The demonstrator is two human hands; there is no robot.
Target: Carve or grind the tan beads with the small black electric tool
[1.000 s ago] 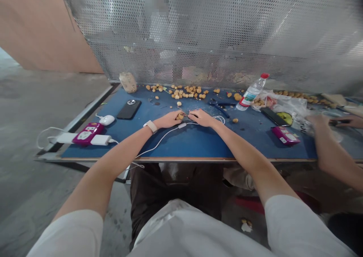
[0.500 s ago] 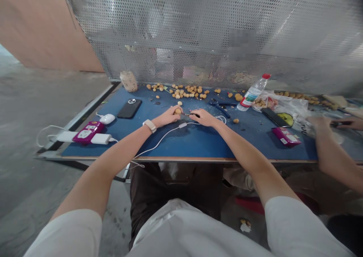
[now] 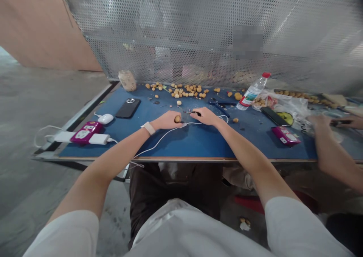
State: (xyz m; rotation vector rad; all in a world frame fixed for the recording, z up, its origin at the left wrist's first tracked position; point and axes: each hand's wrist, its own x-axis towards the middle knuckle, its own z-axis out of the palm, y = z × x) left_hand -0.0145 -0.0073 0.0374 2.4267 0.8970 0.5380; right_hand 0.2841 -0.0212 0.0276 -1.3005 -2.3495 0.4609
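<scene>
My left hand (image 3: pixel 167 120) rests on the blue table (image 3: pixel 198 141) with its fingers closed round a small round yellow-brown fruit (image 3: pixel 177 118). My right hand (image 3: pixel 204 115) lies just to its right, pinching a small dark tool (image 3: pixel 195 113) whose tip points toward the fruit. A white cable (image 3: pixel 159 140) runs under both hands toward the table's near edge. Several more of the same fruits (image 3: pixel 185 91) lie scattered along the table's far side.
On the left lie a black phone (image 3: pixel 127 108), a white earbud case (image 3: pixel 105 118), and a magenta box on a white power bank (image 3: pixel 85 134). A water bottle (image 3: pixel 252 92), plastic bags (image 3: pixel 286 105), another magenta box (image 3: pixel 285 135) and another person's arm (image 3: pixel 331 151) are on the right. A perforated metal screen (image 3: pixel 198 34) stands behind.
My left hand lifted the fruit slightly forward, then brought it back down and turned it. My right hand stayed close beside it with the tool.
</scene>
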